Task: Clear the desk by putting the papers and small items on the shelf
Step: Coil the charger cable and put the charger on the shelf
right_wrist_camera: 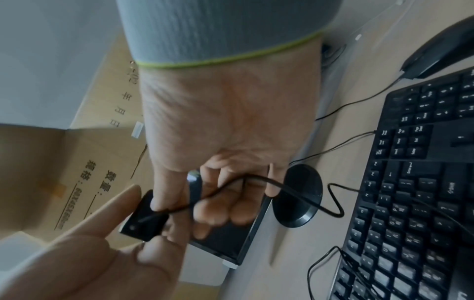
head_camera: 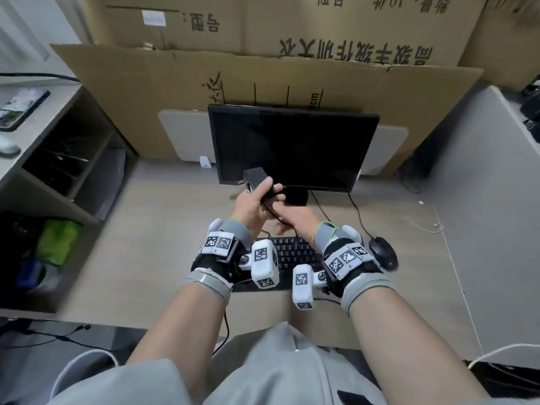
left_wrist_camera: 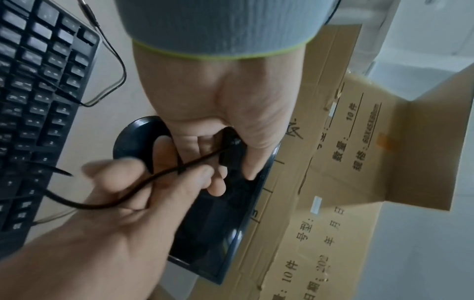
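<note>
A black power adapter [head_camera: 254, 177] is held up in front of the monitor, and my left hand [head_camera: 253, 200] grips it around its body. In the left wrist view the adapter [left_wrist_camera: 232, 155] shows between the curled fingers and thumb. Its thin black cable [left_wrist_camera: 143, 182] runs from the adapter to my right hand [head_camera: 287, 214], whose fingers curl round and pinch it. The right wrist view shows the cable [right_wrist_camera: 295, 189] crossing those curled fingers, then looping down to the desk. The open shelf unit [head_camera: 62, 197] stands at the desk's left.
A black monitor [head_camera: 292, 147] on a round base stands mid-desk, with a black keyboard [head_camera: 295, 252] and black mouse [head_camera: 382, 252] nearer me. Cardboard sheets [head_camera: 263, 80] line the back. A phone [head_camera: 20, 108] and a white mouse [head_camera: 7, 146] lie on the shelf's top.
</note>
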`<action>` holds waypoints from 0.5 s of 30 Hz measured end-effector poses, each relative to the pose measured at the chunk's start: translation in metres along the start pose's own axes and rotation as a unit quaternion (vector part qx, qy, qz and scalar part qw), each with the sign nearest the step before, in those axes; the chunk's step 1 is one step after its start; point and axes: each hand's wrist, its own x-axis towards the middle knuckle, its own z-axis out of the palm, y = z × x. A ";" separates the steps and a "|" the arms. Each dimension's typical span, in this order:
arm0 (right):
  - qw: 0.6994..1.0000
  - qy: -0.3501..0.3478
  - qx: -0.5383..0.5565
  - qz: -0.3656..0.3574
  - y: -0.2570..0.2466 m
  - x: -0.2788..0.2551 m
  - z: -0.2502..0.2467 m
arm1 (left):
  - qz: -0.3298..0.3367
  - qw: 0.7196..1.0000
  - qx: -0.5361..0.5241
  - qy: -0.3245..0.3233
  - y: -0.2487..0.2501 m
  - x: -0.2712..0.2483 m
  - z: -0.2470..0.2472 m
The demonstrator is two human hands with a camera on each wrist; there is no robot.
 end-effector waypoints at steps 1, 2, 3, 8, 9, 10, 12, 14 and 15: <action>1.000 -0.001 -0.022 -0.006 0.002 -0.002 0.000 | -0.001 1.000 -0.011 -0.005 0.004 -0.002 -0.001; 0.999 0.007 -0.030 -0.016 -0.001 -0.005 0.002 | 0.002 0.999 -0.033 -0.006 0.008 -0.004 -0.005; 0.999 0.014 -0.025 -0.028 -0.004 -0.008 0.000 | 0.012 0.998 -0.066 -0.002 0.013 -0.005 -0.006; 0.998 0.024 0.036 -0.052 -0.024 -0.012 -0.016 | 0.040 0.988 -0.141 0.041 0.038 -0.005 0.006; 0.998 0.028 0.042 -0.049 -0.028 -0.011 -0.019 | 0.039 0.989 -0.129 0.052 0.043 -0.005 0.010; 0.997 0.034 0.046 -0.045 -0.032 -0.009 -0.023 | 0.032 0.990 -0.120 0.064 0.047 -0.002 0.012; 0.996 0.065 0.036 -0.046 -0.033 -0.009 -0.038 | -0.005 0.991 -0.113 0.078 0.053 0.000 0.021; 0.992 0.118 0.001 -0.035 -0.032 -0.007 -0.051 | -0.058 0.989 -0.107 0.086 0.059 0.002 0.019; 0.988 0.153 -0.014 -0.027 -0.030 -0.006 -0.057 | -0.076 0.989 -0.094 0.084 0.061 0.003 0.018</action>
